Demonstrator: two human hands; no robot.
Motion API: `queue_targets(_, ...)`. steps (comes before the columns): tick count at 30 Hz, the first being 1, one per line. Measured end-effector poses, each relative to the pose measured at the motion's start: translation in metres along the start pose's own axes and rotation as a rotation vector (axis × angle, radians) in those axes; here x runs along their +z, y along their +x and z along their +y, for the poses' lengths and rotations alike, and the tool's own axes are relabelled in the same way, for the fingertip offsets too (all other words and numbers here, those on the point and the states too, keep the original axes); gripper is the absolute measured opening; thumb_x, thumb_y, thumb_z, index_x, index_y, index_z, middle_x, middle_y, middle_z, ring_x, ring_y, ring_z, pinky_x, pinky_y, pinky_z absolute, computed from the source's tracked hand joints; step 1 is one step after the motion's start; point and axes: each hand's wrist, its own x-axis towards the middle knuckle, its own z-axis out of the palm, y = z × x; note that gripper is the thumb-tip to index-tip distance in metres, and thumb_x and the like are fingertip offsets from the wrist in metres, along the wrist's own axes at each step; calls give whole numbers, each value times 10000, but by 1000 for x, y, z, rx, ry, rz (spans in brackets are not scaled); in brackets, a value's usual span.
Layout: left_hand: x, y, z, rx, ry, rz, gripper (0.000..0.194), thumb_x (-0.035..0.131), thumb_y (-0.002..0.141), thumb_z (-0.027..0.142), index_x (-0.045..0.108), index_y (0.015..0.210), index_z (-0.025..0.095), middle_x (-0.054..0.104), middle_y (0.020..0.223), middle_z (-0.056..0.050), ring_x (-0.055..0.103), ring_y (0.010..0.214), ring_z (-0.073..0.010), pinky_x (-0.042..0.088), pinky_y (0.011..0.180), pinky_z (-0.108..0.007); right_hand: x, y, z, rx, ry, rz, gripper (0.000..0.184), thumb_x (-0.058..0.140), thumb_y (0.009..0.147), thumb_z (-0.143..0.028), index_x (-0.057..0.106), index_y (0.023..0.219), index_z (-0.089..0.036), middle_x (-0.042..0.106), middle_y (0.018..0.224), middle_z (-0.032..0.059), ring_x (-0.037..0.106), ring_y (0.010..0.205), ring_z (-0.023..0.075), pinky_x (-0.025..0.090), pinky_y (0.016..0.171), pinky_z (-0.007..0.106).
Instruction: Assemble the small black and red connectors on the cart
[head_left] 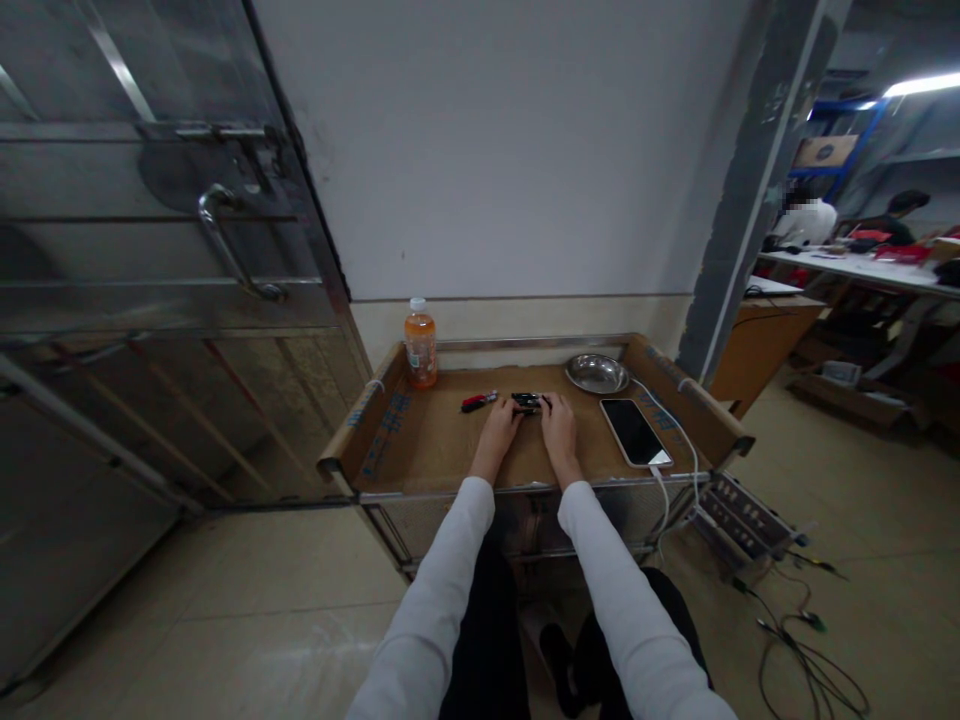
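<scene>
My left hand (501, 430) and my right hand (559, 428) meet over the middle of a cardboard-lined cart top (435, 450). Between their fingertips lie small black slender pieces (529, 399) with shiny glints, too small to tell their kind. The fingers of my left hand close on the left end, those of my right hand on the right end. Just left of my left hand rests a small red-and-black item (478, 401) with a silvery tip, touched by neither hand.
An orange drink bottle (421, 345) stands at the back left. A metal dish (597, 373) sits at the back right, with a phone (636, 433) on a white cable before it. Raised cardboard sides edge the cart. A power strip (746, 525) and cables lie on the floor; people sit far right.
</scene>
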Motion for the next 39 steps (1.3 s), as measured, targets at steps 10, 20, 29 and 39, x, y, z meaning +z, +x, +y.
queue_targets(10,4,7,2,-4,97,20,137,498,867,114,532,993,155,571,1059,-108,582,1013,-214,469,913,-364,3,0,-1,-55,-15,-112,228,419,916,-214,626,1004,-172,640,1030,101,570,958,194,422,852,295)
queue_targets(20,-1,3,0,145,17,13,159,465,876,97,569,973,169,577,1008,-77,588,952,-187,486,892,-342,4,-2,-1,-150,12,-182,266,441,867,-128,644,1035,-165,632,1078,108,580,992,197,435,899,310)
queue_targets(29,-4,-4,6,34,117,-15,77,553,857,164,580,927,149,563,1020,-108,583,990,-216,472,891,-354,8,-5,3,-133,-24,-170,265,448,854,-103,629,1040,-159,614,1075,98,574,976,186,436,884,295)
queue_targets(39,-7,-3,10,-36,189,-52,82,517,884,172,563,948,148,580,1018,-106,590,960,-198,468,858,-318,-7,-9,-17,-77,-271,-218,272,389,897,-116,643,986,-154,584,1062,113,563,910,171,405,800,253)
